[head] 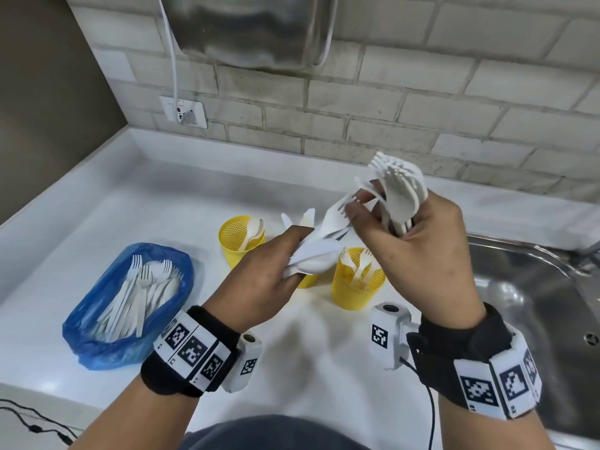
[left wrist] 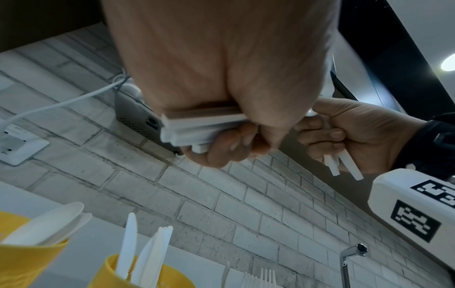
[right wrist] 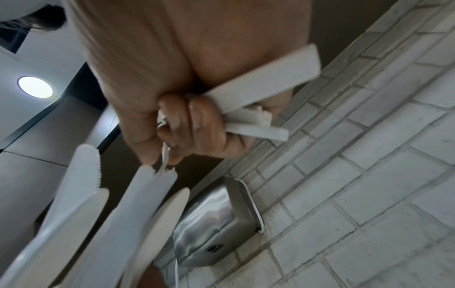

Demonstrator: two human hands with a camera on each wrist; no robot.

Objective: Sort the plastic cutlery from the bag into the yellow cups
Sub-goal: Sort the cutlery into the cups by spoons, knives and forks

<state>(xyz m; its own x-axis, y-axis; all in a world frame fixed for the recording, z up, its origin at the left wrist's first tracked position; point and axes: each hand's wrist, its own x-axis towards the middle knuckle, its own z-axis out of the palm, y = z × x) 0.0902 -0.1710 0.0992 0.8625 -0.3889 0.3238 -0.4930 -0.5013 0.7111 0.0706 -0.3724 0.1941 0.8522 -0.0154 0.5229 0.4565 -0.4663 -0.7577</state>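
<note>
My left hand (head: 289, 254) grips a bundle of white plastic knives and spoons (head: 319, 251) by the handles (left wrist: 204, 126), over the cups. My right hand (head: 373, 216) holds a bunch of forks (head: 399, 190) upright, and its thumb and forefinger pinch a fork (head: 337, 216) in the left bundle. Three yellow mesh cups stand on the counter: one with spoons (head: 240, 245), one with forks (head: 357, 284), one with knives (left wrist: 147, 276) mostly hidden behind my left hand. The blue bag (head: 130, 306) at left holds several more pieces.
A steel sink (head: 535, 293) with a tap (left wrist: 349, 259) lies to the right. A hand dryer (head: 253, 27) hangs on the brick wall, its cord running to a socket (head: 183, 113). The white counter (head: 81, 222) runs left to a brown wall.
</note>
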